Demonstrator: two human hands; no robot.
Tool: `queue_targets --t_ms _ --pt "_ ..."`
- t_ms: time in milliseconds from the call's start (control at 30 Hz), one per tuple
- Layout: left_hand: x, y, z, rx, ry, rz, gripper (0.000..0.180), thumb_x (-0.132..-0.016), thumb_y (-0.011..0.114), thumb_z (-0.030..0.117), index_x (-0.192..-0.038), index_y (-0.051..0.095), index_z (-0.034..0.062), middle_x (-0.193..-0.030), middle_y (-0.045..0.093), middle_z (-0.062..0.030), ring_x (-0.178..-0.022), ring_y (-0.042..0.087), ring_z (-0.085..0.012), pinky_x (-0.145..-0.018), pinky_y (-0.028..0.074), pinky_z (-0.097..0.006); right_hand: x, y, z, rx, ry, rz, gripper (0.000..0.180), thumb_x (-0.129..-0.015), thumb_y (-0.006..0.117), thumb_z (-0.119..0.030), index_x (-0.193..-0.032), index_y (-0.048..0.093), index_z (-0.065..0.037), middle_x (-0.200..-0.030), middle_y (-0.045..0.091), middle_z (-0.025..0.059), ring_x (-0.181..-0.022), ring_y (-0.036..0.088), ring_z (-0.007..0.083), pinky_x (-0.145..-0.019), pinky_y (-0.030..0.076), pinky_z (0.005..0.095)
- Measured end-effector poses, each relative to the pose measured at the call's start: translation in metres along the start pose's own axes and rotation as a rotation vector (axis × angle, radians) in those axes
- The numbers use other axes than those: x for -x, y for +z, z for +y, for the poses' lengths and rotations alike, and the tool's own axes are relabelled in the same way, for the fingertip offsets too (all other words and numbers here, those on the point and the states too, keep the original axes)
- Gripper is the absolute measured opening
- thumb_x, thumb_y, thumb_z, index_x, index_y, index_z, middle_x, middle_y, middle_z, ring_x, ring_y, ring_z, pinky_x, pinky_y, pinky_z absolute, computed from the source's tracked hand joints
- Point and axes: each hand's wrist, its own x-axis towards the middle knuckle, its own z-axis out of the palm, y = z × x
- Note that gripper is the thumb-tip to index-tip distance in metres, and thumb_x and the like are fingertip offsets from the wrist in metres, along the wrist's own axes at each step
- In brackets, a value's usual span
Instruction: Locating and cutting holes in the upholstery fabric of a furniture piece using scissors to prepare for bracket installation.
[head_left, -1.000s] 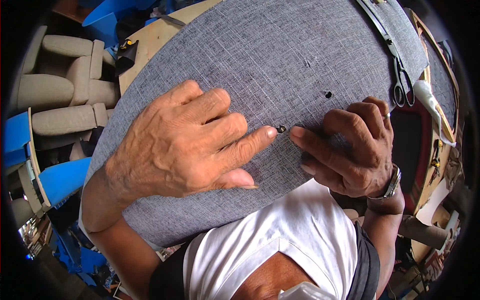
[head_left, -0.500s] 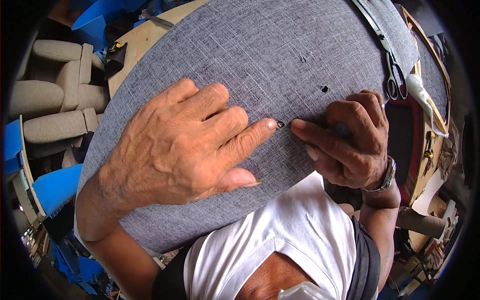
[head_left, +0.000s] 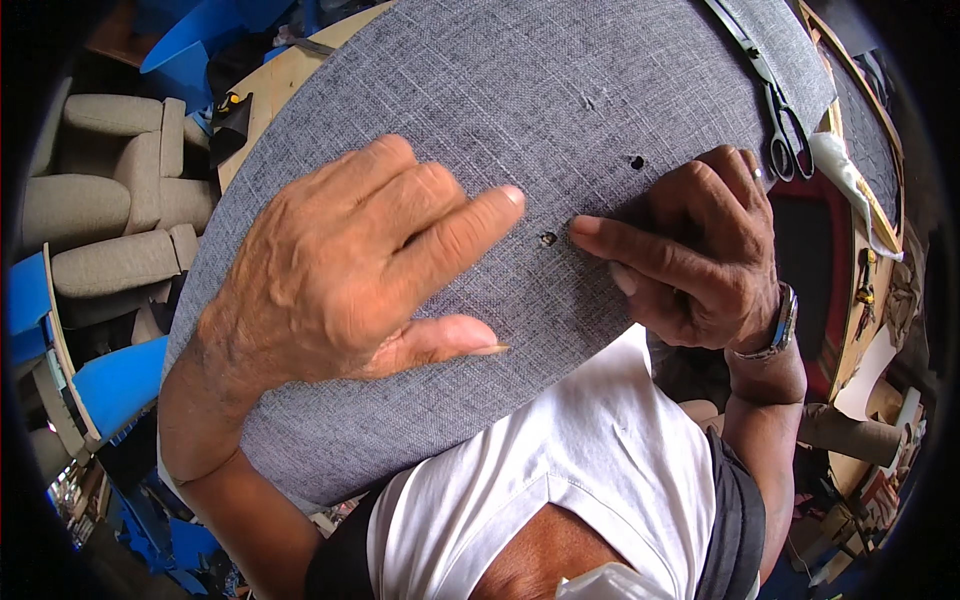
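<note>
A rounded panel covered in grey woven fabric [head_left: 470, 110] lies across my front. Two small holes pierce it: a nearer hole [head_left: 548, 239] with something pale and dark inside, and a dark hole [head_left: 637, 162] farther back. My left hand [head_left: 340, 270] hovers over the fabric, index finger and thumb apart, holding nothing. Its index tip is up and left of the nearer hole. My right hand [head_left: 710, 260] rests on the fabric with its index fingertip just right of that hole. The thumb sits below, the other fingers are curled, and no object shows between them.
Large scissors [head_left: 785, 130] lie on the panel's far right. White padding [head_left: 845, 175] hangs over a wooden frame beyond them. Beige sofa pieces [head_left: 115, 205] stand at left, with blue sheets [head_left: 120, 385] near them. A wooden board [head_left: 275, 85] shows under the panel at far left.
My left index finger has lifted off the nearer hole and moved up and left, leaving the hole uncovered. My right hand stays beside the hole, almost unmoved.
</note>
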Motion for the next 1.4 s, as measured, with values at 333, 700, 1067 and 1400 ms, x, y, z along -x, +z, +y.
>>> queue_targets --t_ms 333,700,1067,1400 --pt "-0.002 -0.001 0.007 -0.047 0.069 -0.051 0.072 -0.086 0.070 0.071 -0.129 0.078 0.0146 -0.100 0.055 -0.0003 -0.082 0.053 -0.0167 -0.067 0.048 -0.031 0.004 0.011 0.008 -0.030 -0.035 0.135 0.040 -0.080 0.075 -0.022 -0.119 0.085 -0.022 -0.080 0.050 -0.0026 -0.075 0.047 0.0180 -0.069 0.037 0.0376" --pt "-0.005 -0.007 0.006 0.005 0.071 -0.062 0.074 -0.076 0.078 0.068 -0.123 0.081 0.0111 -0.099 0.056 -0.0007 -0.083 0.054 -0.0175 -0.065 0.046 -0.030 0.006 0.017 0.009 -0.068 -0.061 0.215 0.047 -0.069 0.081 -0.022 -0.116 0.085 -0.021 -0.078 0.046 -0.0032 -0.074 0.046 0.0175 -0.068 0.035 0.0370" --pt "-0.008 -0.007 0.009 -0.016 0.052 -0.061 0.073 -0.077 0.076 0.072 -0.121 0.080 0.0135 -0.100 0.055 -0.0001 -0.078 0.054 -0.0157 -0.062 0.043 -0.030 0.006 0.016 0.007 -0.074 -0.042 0.203 0.048 -0.068 0.082 -0.032 -0.114 0.085 -0.022 -0.076 0.045 -0.0041 -0.073 0.045 0.0167 -0.066 0.033 0.0374" --pt "-0.009 -0.005 0.010 -0.011 0.043 -0.072 0.074 -0.075 0.077 0.072 -0.125 0.080 0.0164 -0.099 0.053 0.0008 -0.076 0.051 -0.0148 -0.062 0.041 -0.031 0.006 0.017 0.007 -0.066 -0.031 0.244 0.049 -0.067 0.083 -0.033 -0.115 0.085 -0.023 -0.076 0.044 -0.0041 -0.073 0.045 0.0167 -0.066 0.033 0.0371"
